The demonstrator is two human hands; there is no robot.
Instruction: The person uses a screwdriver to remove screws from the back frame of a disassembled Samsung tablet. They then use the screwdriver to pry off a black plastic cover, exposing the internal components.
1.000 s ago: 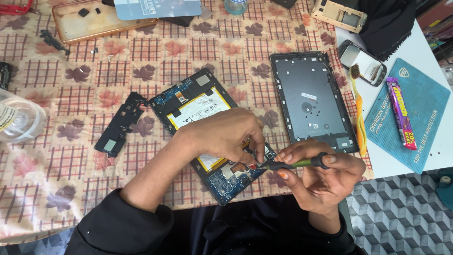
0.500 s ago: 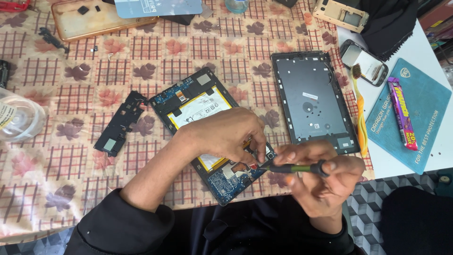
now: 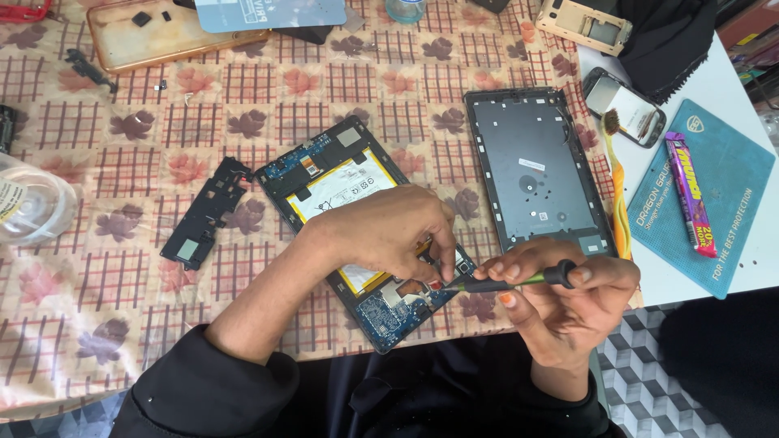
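The right hand (image 3: 568, 304) grips a screwdriver (image 3: 507, 282) lying level, tip pointing left at the opened tablet (image 3: 357, 235). The left hand (image 3: 398, 231) pinches down on its board

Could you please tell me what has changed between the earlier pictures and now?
Very little: the right hand keeps its grip on the thin green-and-black screwdriver, tip at the opened tablet's blue circuit board, and the left hand stays pressed on it. The grey back cover and black plastic frame have not moved.

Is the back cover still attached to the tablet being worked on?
No, the dark back cover lies apart on the tablecloth, to the right of the opened tablet, whose battery and circuit board are exposed.
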